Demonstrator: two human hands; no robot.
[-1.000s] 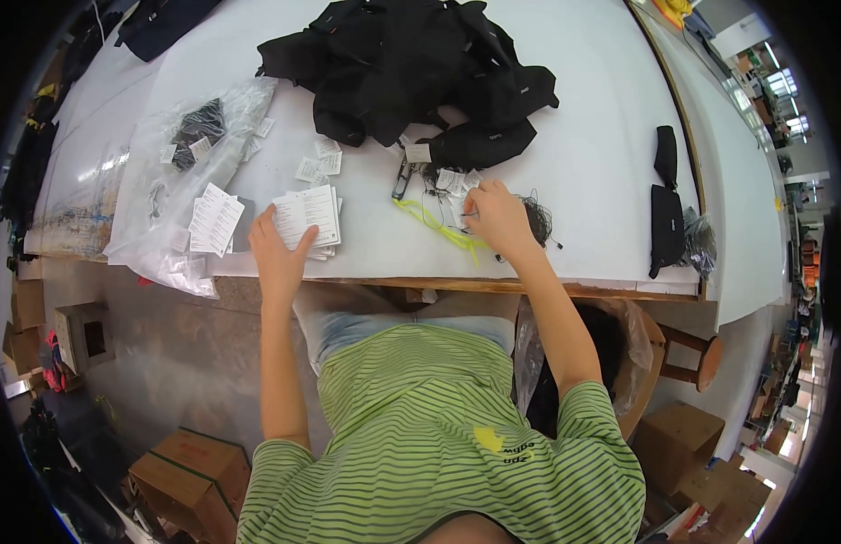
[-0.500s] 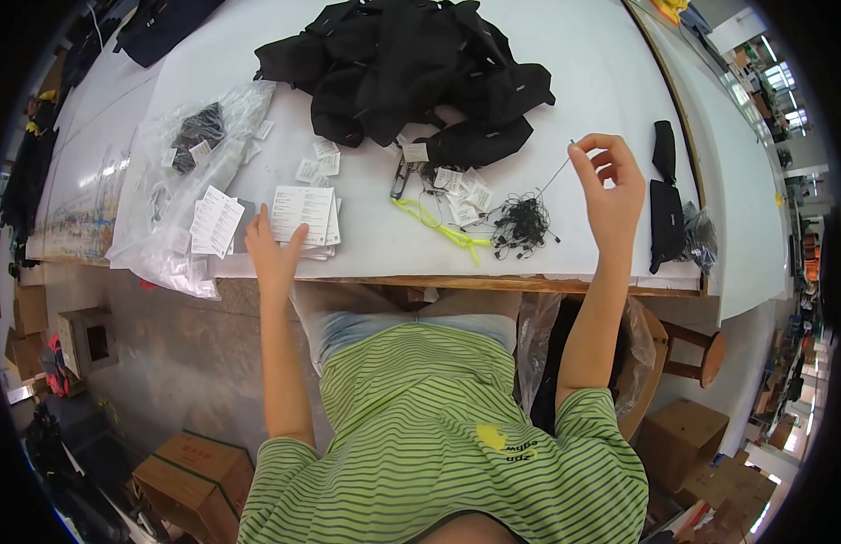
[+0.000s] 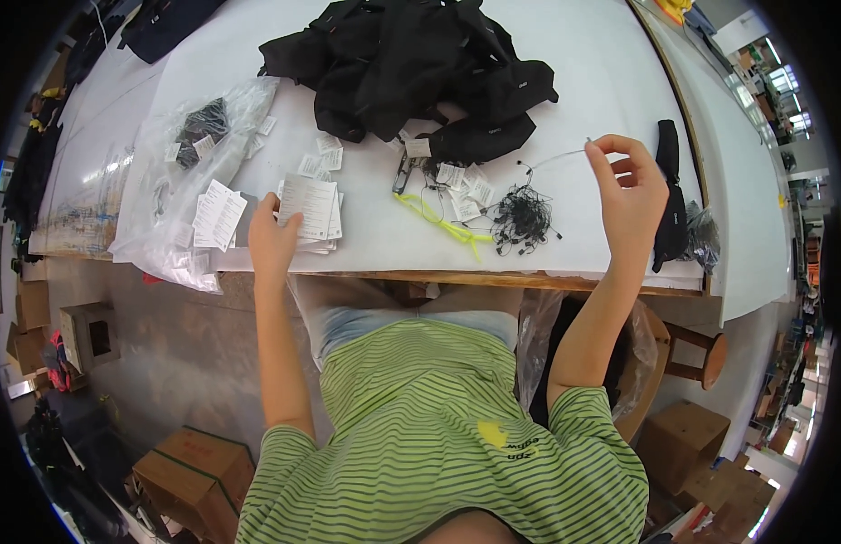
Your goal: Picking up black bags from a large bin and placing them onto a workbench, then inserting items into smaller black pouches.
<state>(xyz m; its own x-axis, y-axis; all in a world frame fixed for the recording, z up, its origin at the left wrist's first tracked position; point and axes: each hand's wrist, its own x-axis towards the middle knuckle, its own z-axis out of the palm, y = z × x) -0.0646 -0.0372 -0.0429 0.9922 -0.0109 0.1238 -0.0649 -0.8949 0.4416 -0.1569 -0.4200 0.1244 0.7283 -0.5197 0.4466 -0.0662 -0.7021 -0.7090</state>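
My left hand (image 3: 273, 238) pinches a white printed card (image 3: 309, 201) at its left edge, thumb in front. The card is tilted up over a stack of like cards (image 3: 332, 238) near the table's front edge. Raised on the right, my right hand (image 3: 634, 186) holds the end of a thin hang tag string (image 3: 561, 155) between thumb and fingertips. The string stretches leftward, its other end above a tangled heap of black strings (image 3: 522, 220). A yellow-green cord (image 3: 456, 233) lies beside the heap, and small white labels (image 3: 466, 186) are scattered behind it.
Black fabric pouches (image 3: 411, 72) are heaped at the table's far middle. On the left lie a clear plastic bag (image 3: 148, 218) and more printed cards (image 3: 218, 215). Another black pouch (image 3: 671, 222) rests by the right edge. A wooden stool (image 3: 697, 358) stands below.
My left fingers have closed on the top card and tilted it up off the stack. My right hand has moved right, drawing the string away from the heap.
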